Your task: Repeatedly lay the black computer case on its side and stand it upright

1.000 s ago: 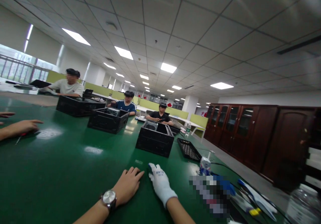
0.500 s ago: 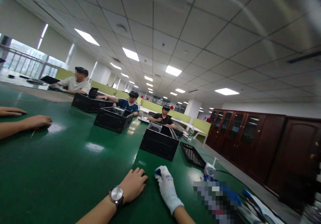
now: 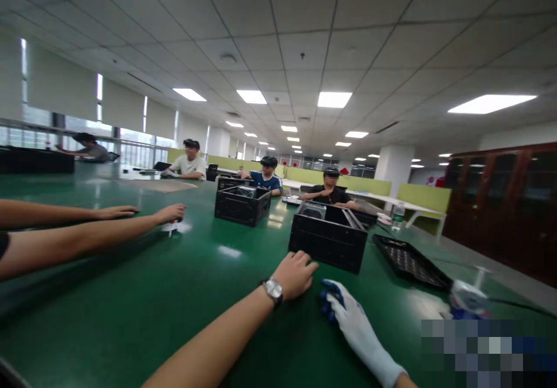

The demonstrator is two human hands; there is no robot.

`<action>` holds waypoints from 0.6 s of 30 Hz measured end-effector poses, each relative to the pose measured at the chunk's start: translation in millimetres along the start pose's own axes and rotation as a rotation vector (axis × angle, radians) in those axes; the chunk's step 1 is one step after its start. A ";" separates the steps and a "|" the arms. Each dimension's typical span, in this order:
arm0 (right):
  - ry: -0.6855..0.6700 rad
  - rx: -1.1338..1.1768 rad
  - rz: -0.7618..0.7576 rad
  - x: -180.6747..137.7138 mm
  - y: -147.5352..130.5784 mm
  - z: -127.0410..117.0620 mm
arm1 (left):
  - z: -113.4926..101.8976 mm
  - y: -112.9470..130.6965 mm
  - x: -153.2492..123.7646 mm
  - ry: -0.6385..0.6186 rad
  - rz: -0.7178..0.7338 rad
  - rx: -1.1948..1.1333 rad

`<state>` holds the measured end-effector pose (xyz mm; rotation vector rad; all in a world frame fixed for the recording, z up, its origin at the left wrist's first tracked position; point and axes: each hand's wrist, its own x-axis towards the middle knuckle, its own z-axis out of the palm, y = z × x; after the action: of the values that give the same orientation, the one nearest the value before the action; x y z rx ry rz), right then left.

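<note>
My left hand (image 3: 296, 275), bare with a silver-faced wristwatch (image 3: 273, 289), lies low over the green table (image 3: 209, 330), palm down with fingers stretched forward and nothing in them. Its fingertips come close to the front of a black computer case (image 3: 328, 240); whether they touch it I cannot tell. A white glove with blue-coated fingers covers my right hand (image 3: 343, 309). Its fingers are loosely bent and apart, and no object shows in them. An open-topped case beyond holds a silver power supply unit (image 3: 314, 210).
A black perforated panel (image 3: 411, 260) lies to the right, near a white-and-blue item (image 3: 470, 301). Another case (image 3: 242, 205) stands further back. At left, a co-worker's arms (image 3: 87, 231) reach across the table. Several people sit at the far side; a bottle (image 3: 397, 216) stands there.
The view has swung left and levelled, so things appear further right. Both my hands appear higher and nearer the computer case. The co-worker's arms at left show more fully.
</note>
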<state>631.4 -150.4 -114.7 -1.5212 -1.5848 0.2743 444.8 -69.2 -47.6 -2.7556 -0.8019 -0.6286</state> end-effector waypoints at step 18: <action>0.214 -0.225 0.190 22.9 89.3 10.1 | 26.9 -59.3 194.0 0.048 -0.189 0.105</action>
<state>689.2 -106.3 -172.3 -1.8139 -1.3387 0.0355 569.1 78.2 20.7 -2.5806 -1.0619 -0.6640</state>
